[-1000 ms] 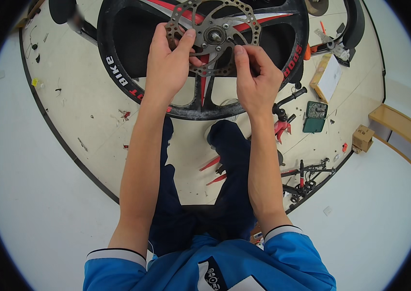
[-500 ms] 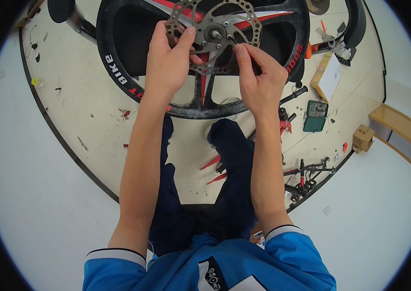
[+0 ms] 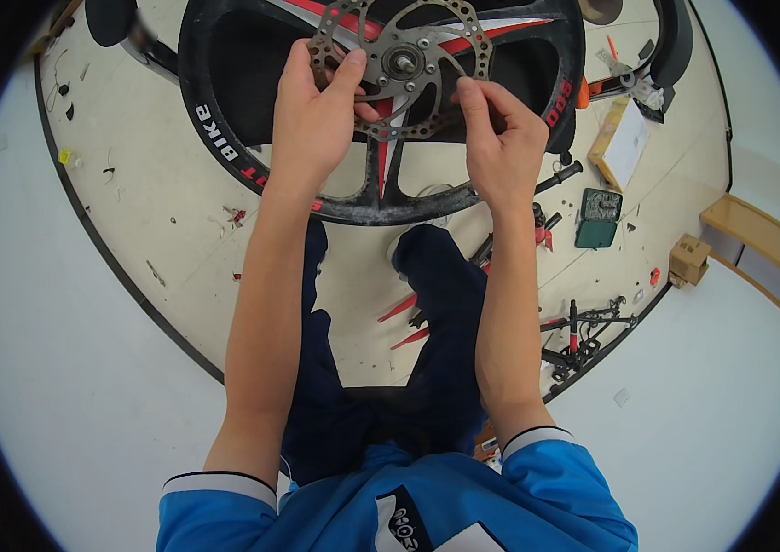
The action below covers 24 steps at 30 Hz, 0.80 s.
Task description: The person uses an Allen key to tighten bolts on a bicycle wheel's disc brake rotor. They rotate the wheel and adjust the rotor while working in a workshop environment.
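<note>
Bicycle wheel (image 3: 383,170), black with red-and-white spokes, spreads behind the disc rotor (image 3: 380,62), its rim reaching past it on both sides. Your left hand (image 3: 312,124) is closed on the disc rotor's left edge, thumb in front; your right hand (image 3: 508,143), at the disc rotor's lower right, is curled with thumb and forefinger nearly together, though whether they pinch anything I cannot tell. Metal axle (image 3: 404,64) stands at the disc rotor's centre.
</note>
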Tool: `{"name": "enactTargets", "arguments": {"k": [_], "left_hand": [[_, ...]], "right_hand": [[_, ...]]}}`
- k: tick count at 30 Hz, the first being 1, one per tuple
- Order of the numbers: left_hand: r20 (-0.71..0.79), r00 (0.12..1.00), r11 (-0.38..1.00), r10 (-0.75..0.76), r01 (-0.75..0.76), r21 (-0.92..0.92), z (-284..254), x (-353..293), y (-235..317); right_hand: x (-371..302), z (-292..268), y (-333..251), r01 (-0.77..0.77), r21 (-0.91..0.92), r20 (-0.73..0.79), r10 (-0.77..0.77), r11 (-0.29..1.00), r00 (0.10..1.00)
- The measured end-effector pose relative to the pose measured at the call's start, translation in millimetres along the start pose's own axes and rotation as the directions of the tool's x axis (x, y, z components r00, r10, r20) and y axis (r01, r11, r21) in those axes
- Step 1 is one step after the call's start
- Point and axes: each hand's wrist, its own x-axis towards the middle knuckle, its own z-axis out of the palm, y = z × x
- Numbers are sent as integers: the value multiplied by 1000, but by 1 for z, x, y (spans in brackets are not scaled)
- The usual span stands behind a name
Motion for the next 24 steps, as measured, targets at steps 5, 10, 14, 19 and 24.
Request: {"name": "enactTargets", "arguments": {"k": [5, 10, 14, 19, 24], "left_hand": [[2, 1000, 1000, 4, -4, -9, 0, 0, 0], [4, 1000, 1000, -6, 6, -1, -1, -1, 0], [13, 1000, 1000, 3, -3, -17, -1, -1, 0], [17, 1000, 1000, -3, 4, -18, -1, -1, 1], [5, 1000, 1000, 0, 0, 0, -1, -1, -1]], "right_hand": [[0, 3, -2, 36, 80, 27, -38, 996, 999], [-1, 6, -2, 42, 49, 48, -44, 998, 998], [-1, 7, -3, 36, 55, 41, -39, 998, 998], [-1, 4, -3, 32, 0, 61, -32, 999, 998], [3, 1, 3, 126, -71, 103, -118, 990, 988]]}}
